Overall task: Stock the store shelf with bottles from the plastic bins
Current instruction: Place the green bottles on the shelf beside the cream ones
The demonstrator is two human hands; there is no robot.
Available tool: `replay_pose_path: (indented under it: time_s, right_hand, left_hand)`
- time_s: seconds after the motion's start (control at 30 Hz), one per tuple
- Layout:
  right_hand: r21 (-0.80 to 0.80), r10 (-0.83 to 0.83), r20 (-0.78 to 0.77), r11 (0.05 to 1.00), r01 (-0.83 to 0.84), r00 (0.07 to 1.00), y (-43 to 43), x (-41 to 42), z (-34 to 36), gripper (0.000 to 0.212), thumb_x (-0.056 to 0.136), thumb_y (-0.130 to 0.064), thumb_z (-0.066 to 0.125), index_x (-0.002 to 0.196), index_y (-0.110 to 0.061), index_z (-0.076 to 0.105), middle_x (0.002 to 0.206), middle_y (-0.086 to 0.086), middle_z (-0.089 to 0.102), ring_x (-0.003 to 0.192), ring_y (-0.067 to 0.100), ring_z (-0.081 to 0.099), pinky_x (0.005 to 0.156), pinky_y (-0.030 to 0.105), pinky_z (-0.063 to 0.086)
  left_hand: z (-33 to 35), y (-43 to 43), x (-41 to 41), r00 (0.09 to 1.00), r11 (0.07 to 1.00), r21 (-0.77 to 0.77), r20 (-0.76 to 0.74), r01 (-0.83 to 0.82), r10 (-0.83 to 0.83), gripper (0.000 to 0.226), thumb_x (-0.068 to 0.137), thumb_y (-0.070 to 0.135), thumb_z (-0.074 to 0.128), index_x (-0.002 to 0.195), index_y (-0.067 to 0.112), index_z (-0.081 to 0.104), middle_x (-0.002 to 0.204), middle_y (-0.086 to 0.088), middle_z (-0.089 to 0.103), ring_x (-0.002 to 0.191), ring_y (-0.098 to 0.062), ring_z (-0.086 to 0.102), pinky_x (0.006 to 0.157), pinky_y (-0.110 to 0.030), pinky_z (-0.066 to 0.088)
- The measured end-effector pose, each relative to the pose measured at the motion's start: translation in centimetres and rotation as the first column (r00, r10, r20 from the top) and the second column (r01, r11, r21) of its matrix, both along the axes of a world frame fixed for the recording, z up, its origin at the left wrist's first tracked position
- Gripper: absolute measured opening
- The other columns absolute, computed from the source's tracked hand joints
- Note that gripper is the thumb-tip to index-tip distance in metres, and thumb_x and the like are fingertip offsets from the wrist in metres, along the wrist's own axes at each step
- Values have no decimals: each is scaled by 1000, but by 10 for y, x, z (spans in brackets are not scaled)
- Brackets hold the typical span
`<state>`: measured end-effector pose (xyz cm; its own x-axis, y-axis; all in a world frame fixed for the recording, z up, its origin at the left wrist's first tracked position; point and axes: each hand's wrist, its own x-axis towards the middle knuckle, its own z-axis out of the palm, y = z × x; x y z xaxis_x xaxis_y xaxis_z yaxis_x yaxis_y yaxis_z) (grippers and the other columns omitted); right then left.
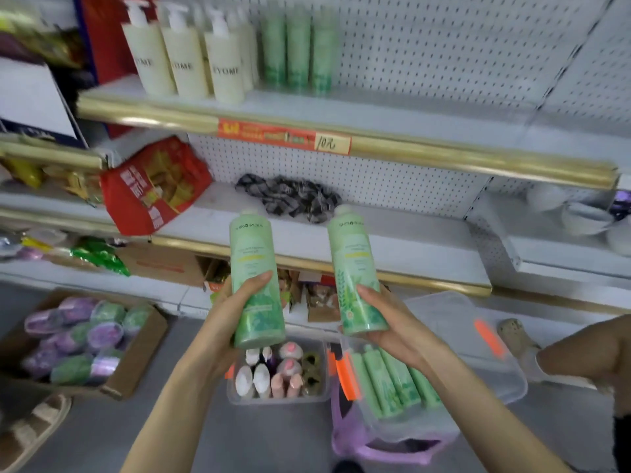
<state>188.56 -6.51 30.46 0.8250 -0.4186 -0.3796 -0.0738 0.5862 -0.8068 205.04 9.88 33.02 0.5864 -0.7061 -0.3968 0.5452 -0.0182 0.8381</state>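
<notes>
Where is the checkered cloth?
In the head view, the checkered cloth lies on the middle shelf, right of the red bag.

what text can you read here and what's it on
"SHIROIRUKA": left green bottle, right green bottle
"FYOME": pump bottles, first letter unsure
"10元": handwritten, pale end of price tag
Too blurred: bottles' small print, price tag's red part, red bag
</notes>
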Motion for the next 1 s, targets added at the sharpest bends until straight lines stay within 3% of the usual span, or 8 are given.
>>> replay_pose_path:
  time_s: [0.17,0.27,0.37,0.57,0.73,0.87,1.0]
  right_hand:
    - [-123,13,71,992,-4,997,14,15,46,103,37,-43,93,126,-14,51,98,9,69,84,19,68,65,35,57]
    - [-160,40,102,987,-24,994,19,22,70,99,39,-45,92,124,-15,52,102,11,69,86,19,68,68,36,57]
    - [-166,53,112,986,-34,992,20,29,87,99,36,-48,92,121,-13,53,95,11,68,81,19,68,64,34,56]
    - [-267,80,90,962,-53,993,1,53,103,95,41,-54,88,120,-14,53,90,6,71,83,21,68,69,38,56]
    - [-253,26,137,967,10,990,-41,84,115,97,37,-51,90,119,-11,55,87,7,70,80,23,67,66,38,56]
    - [-253,-14,176,966,59,984,-79,113,131,89,51,-44,85,126,-11,51,90,10,67,78,22,66,68,39,56]
    - [-243,-87,190,961,133,978,-102,141,142,62,75,-37,71,127,-11,49,83,8,67,68,18,65,56,30,52]
  left_hand:
    - [41,16,15,988,1000,5,151,13,-13,41,76,24,71,113,14,55,84,-9,66,63,-19,66,51,-29,52]
    - [59,20,25,977,1000,19,213,2,-6,64,59,33,80,115,13,55,91,-12,69,66,-21,67,55,-31,51]
    - [75,22,36,972,1000,2,234,19,-19,56,67,30,77,116,15,54,99,-14,70,69,-22,67,58,-33,52]
    - [102,2,62,954,999,-22,299,28,-20,72,44,32,83,109,16,55,92,-14,72,69,-28,70,52,-33,54]
    - [120,-31,91,935,1000,-14,354,-26,30,56,67,20,79,115,7,54,98,-21,68,64,-28,69,55,-34,53]
    - [130,-59,116,922,997,-52,381,-57,73,87,44,36,82,120,7,52,92,-18,70,66,-29,70,55,-34,53]
    - [131,-76,132,918,995,-71,387,-63,86,111,21,46,87,121,14,49,97,-15,70,77,-29,71,63,-36,52]
